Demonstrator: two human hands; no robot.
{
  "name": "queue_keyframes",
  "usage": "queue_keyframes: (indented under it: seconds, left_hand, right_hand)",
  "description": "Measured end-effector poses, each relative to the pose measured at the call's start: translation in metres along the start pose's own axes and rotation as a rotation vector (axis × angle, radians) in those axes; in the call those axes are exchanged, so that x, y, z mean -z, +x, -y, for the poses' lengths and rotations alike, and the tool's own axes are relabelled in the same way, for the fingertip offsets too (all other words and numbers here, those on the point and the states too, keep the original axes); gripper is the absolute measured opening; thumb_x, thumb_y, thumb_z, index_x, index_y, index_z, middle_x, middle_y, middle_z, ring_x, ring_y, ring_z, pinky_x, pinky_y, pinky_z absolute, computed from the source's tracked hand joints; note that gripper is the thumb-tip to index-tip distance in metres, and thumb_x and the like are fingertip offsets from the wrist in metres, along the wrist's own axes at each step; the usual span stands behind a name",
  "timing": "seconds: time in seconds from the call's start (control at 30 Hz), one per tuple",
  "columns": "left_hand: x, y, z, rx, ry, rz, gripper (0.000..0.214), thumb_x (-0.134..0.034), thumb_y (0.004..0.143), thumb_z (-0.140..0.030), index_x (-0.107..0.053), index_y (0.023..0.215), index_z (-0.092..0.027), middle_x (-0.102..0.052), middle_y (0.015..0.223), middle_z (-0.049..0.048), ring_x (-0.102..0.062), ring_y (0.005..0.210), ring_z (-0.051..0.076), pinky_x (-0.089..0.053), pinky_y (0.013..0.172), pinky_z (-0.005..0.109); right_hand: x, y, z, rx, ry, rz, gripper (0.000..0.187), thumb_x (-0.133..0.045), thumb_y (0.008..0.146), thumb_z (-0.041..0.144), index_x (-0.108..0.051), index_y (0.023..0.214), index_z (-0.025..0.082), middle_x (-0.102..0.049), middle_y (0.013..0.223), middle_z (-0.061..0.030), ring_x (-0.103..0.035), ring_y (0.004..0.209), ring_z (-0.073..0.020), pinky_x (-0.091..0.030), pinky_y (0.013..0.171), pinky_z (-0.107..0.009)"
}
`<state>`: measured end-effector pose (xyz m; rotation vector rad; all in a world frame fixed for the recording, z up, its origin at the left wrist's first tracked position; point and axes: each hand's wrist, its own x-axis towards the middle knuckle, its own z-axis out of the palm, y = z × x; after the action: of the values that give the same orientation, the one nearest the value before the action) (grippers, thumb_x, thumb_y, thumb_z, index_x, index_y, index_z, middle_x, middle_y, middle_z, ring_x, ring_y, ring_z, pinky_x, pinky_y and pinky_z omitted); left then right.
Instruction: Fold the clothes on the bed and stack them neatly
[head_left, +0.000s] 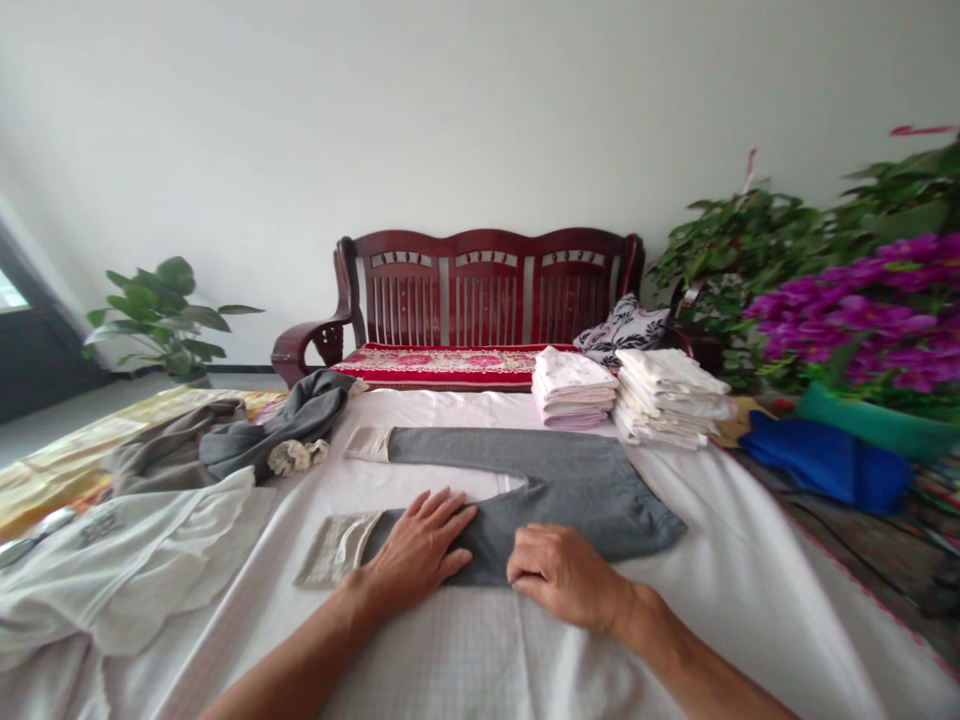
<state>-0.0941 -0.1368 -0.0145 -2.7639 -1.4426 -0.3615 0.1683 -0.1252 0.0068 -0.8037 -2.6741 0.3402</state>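
Observation:
A pair of grey pants (570,490) with beige cuffs lies spread flat on the white-covered table (465,640), legs pointing left. My left hand (416,550) rests flat on the near leg, fingers stretched out and together. My right hand (559,572) sits just to its right at the near edge of the same leg, fingers curled under and pinching the grey fabric.
Loose grey and white garments (225,440) are heaped at the left. Two stacks of folded light clothes (630,395) stand at the back right. Behind is a red wooden bench (480,300). Potted plants with purple flowers (862,310) and a blue cloth (825,460) crowd the right.

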Motion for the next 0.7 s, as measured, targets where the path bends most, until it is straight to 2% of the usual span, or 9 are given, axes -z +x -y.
queue_keyframes:
  seconds: [0.1,0.2,0.27,0.33,0.43,0.57,0.7]
  left_hand:
    - [-0.006,-0.004,0.003,0.032,0.04,0.007,0.064,-0.055,0.096,-0.043,-0.033,0.154,-0.029,-0.03,0.163,0.0085,-0.025,0.15,0.033,-0.025,0.12,0.057]
    - [-0.005,-0.005,0.001,-0.033,0.027,0.002,0.073,-0.057,0.094,-0.032,-0.023,0.158,-0.028,-0.02,0.166,0.0071,-0.014,0.153,0.03,-0.02,0.123,0.055]
    - [-0.001,-0.005,-0.002,-0.117,-0.007,0.017,0.077,-0.055,0.092,-0.023,-0.017,0.159,-0.027,-0.019,0.167,0.0046,-0.011,0.154,0.027,-0.019,0.124,0.052]
    - [0.004,-0.004,-0.005,-0.196,-0.046,0.036,0.077,-0.052,0.092,-0.017,-0.017,0.159,-0.026,-0.023,0.166,0.0031,-0.011,0.154,0.025,-0.02,0.125,0.05]
    - [0.01,-0.003,-0.01,-0.301,-0.101,0.07,0.066,-0.047,0.091,-0.013,-0.032,0.155,-0.025,-0.032,0.162,0.003,-0.017,0.153,0.025,-0.024,0.124,0.047]
    - [0.018,-0.003,-0.015,-0.343,-0.179,0.102,0.055,-0.047,0.093,-0.015,-0.044,0.147,-0.023,-0.045,0.155,0.0063,-0.037,0.145,0.025,-0.033,0.119,0.043]
    - [0.026,0.0,-0.022,-0.289,-0.207,0.048,0.039,-0.05,0.094,-0.02,-0.06,0.131,-0.026,-0.062,0.135,0.0039,-0.057,0.121,0.022,-0.043,0.108,0.039]
  right_hand:
    - [0.003,-0.001,-0.001,-0.013,0.082,0.036,0.014,-0.067,0.079,0.011,-0.072,0.079,0.023,-0.067,0.079,0.0029,-0.059,0.078,-0.0121,-0.038,0.072,-0.023]
    - [0.005,-0.002,-0.003,-0.047,0.198,0.051,0.015,-0.066,0.079,0.012,-0.075,0.08,0.023,-0.069,0.079,0.0028,-0.062,0.079,-0.0118,-0.04,0.072,-0.022]
    - [0.006,-0.002,-0.004,-0.097,0.264,0.021,0.015,-0.063,0.084,0.017,-0.075,0.079,0.023,-0.069,0.077,0.0022,-0.063,0.076,-0.0115,-0.041,0.071,-0.021]
    - [0.007,-0.002,-0.007,-0.163,0.273,-0.063,0.017,-0.06,0.089,0.022,-0.076,0.082,0.022,-0.069,0.077,0.0008,-0.063,0.076,-0.0123,-0.043,0.071,-0.022]
    - [0.007,-0.002,-0.011,-0.225,0.195,-0.162,0.015,-0.061,0.088,0.023,-0.076,0.091,0.023,-0.069,0.083,-0.0014,-0.064,0.083,-0.015,-0.044,0.075,-0.024]
    - [0.009,-0.004,-0.013,-0.227,0.136,-0.07,0.014,-0.063,0.084,0.021,-0.076,0.088,0.024,-0.07,0.08,-0.0004,-0.064,0.079,-0.0149,-0.043,0.072,-0.024]
    - [0.014,-0.006,-0.013,-0.18,0.179,0.009,0.016,-0.06,0.083,0.018,-0.074,0.076,0.022,-0.072,0.076,0.0009,-0.064,0.072,-0.0133,-0.042,0.067,-0.022]
